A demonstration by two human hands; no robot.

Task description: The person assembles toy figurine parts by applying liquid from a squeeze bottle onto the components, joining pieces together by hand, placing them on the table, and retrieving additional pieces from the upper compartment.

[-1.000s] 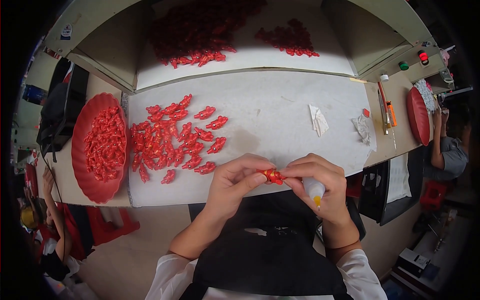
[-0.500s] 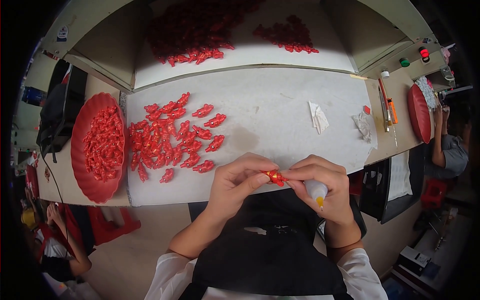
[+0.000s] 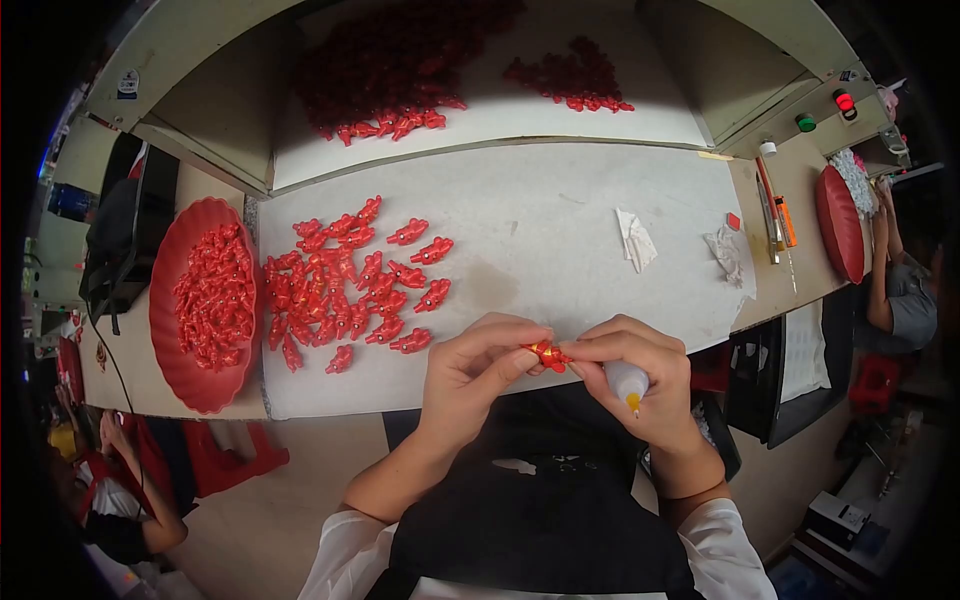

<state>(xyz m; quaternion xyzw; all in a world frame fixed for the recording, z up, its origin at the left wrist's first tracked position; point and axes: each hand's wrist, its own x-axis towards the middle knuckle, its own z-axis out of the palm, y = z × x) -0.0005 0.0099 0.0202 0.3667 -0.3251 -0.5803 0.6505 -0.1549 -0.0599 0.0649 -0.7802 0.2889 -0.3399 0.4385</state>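
Note:
My left hand [image 3: 468, 378] pinches a small red figurine [image 3: 547, 354] with yellow marks between thumb and fingertips. From the other side, the thumb and forefinger of my right hand [image 3: 660, 385] meet the same figurine. A translucent squeeze bottle [image 3: 628, 378] with a yellow-orange needle tip is tucked in my right hand, its tip towards me. The figurine is above the front edge of the white-covered table [image 3: 560, 240]. Many similar red figurines [image 3: 325, 295] lie spread on the cover to the left of my hands. My fingers partly hide the held piece.
At the left stands a scalloped red tray [image 3: 163, 345] heaped with red pieces. More piles lie inside the booth [image 3: 390, 120] at the back. Crumpled tissues [image 3: 634, 240], an orange-handled tool [image 3: 786, 222] and a red dish [image 3: 838, 225] are at right. Other people sit at both sides.
The view has shifted slightly, so the table and tray appear a little lower and further right. Both hands keep their grip on the figurine and bottle, with hardly any movement.

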